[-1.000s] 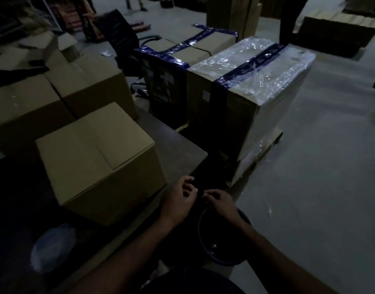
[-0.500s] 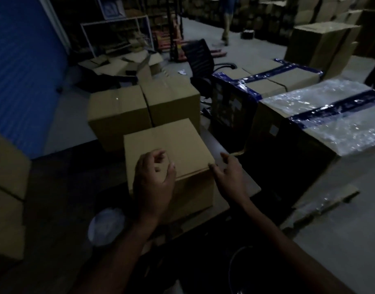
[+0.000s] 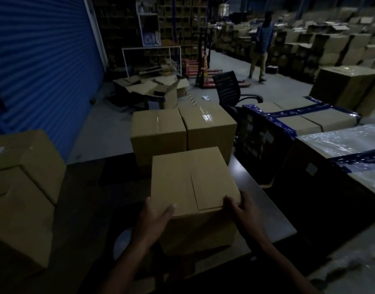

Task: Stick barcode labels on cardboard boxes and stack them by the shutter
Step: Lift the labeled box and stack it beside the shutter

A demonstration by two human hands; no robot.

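By the blue shutter (image 3: 44, 66) two boxes (image 3: 18, 187) sit stacked — one shows a label. Our left hand (image 3: 154, 217) and right hand (image 3: 238, 205) hold the box (image 3: 193, 183) on the desk (image 3: 267, 211), fingers curled around its near corners — no label we can see, and it is not stacked yet.

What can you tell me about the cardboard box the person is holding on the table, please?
The cardboard box is plain brown corrugated card, its top flaps shut with a seam running front to back. No label or tape shows. It sits upright on the dark table. The left hand grips its near left corner, the right hand its near right corner.
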